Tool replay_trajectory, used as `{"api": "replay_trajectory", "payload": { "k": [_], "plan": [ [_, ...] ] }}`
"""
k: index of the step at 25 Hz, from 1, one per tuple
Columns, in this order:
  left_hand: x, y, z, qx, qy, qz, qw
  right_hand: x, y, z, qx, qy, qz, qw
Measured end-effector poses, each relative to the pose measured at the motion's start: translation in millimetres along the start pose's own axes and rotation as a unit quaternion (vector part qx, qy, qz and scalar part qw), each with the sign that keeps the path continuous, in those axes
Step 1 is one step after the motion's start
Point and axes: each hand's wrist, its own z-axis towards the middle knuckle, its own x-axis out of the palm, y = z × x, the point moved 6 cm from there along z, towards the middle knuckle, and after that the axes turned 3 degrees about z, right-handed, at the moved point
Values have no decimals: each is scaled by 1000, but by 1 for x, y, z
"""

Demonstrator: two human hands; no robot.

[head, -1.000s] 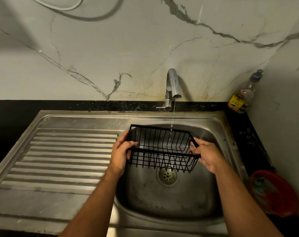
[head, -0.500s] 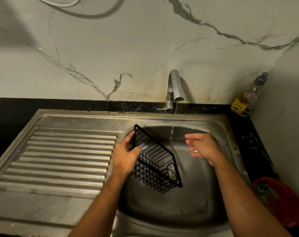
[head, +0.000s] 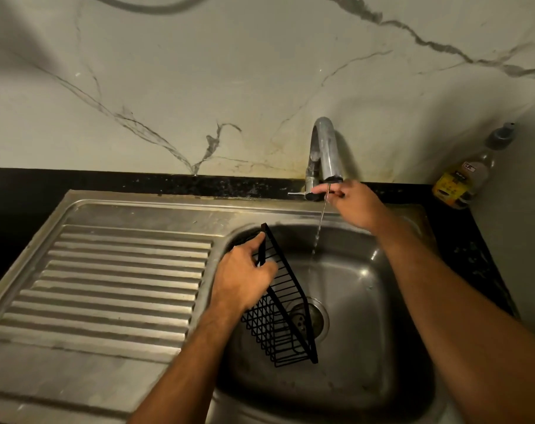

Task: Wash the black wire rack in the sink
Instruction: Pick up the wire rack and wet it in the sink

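Note:
The black wire rack stands tilted on one end inside the steel sink, over the left part of the basin beside the drain. My left hand grips its upper rim. My right hand is up at the back of the sink, fingers stretched to the lever at the base of the chrome tap. A thin stream of water runs from the spout into the basin, to the right of the rack and not touching it.
A ribbed steel draining board lies to the left of the basin. A bottle with a yellow label stands in the back right corner on the black counter. The marble wall rises behind the tap.
My right hand let go of the rack and moved up to the tap lever. The rack swung from level under the stream to tilted on end in my left hand alone.

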Motion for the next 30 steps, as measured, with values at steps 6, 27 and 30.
{"api": "replay_trajectory", "payload": {
  "k": [6,27,30],
  "plan": [
    [5,0,1,-11,35,33,999,59,-21,82,40,188,-101,976],
    [45,-25,-2,76,142,146,976,52,-44,-84,214,-46,233,948],
    [55,-24,3,85,188,156,966,79,-48,-142,247,-49,278,927]
  ]
}}
